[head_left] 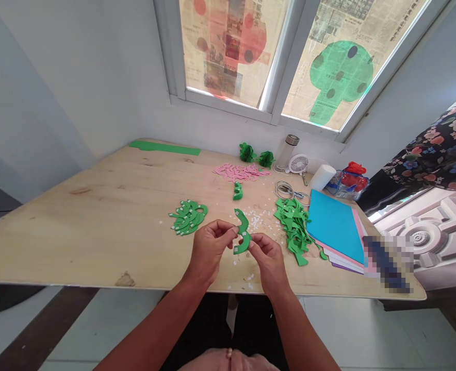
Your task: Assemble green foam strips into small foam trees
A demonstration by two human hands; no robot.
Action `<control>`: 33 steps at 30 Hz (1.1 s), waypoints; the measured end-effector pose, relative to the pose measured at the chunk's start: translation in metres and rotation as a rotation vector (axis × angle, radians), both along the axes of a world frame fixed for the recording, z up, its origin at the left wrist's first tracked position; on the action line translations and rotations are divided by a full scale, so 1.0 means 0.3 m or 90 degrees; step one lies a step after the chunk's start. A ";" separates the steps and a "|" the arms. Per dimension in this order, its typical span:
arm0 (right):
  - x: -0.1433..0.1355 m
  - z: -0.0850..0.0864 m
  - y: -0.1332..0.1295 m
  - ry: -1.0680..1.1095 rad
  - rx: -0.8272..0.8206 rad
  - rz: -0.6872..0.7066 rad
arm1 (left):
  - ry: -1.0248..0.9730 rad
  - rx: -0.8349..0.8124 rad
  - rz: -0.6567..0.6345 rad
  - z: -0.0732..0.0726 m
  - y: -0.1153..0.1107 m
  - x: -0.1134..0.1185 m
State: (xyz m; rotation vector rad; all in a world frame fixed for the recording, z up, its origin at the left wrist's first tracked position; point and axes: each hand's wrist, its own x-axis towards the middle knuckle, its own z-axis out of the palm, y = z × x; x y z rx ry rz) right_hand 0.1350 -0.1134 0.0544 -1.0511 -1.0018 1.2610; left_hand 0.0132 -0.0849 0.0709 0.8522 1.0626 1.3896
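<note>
Between my two hands is a green paper cutout (245,242), curved like a figure 3, with small white squares on it. My left hand (211,246) pinches its left side near the middle. On the other side, my right hand (267,257) has thumb and finger closed at its lower right edge. Just beyond stands a small stack of similar green curved pieces (238,191). Left of my hands lies a spread pile of green curved pieces (188,217), also dotted with white squares. White paper bits (256,220) are scattered around the cutout.
Green scraps (294,226) and coloured sheets (334,221) lie to the right. Farther back are pink cutouts (240,171), two green paper ornaments (246,152), scissors (298,195), a bottle (286,152), a small fan (298,163) and a white roll (322,178). The wooden table (77,226) ends near my body.
</note>
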 end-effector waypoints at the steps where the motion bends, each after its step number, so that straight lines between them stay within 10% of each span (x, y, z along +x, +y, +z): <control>1: -0.001 0.003 0.000 -0.006 0.001 -0.001 | 0.004 0.004 0.005 0.002 -0.001 0.001; 33: 0.004 -0.002 0.008 -0.289 0.181 -0.102 | 0.059 0.036 0.051 -0.009 0.002 0.001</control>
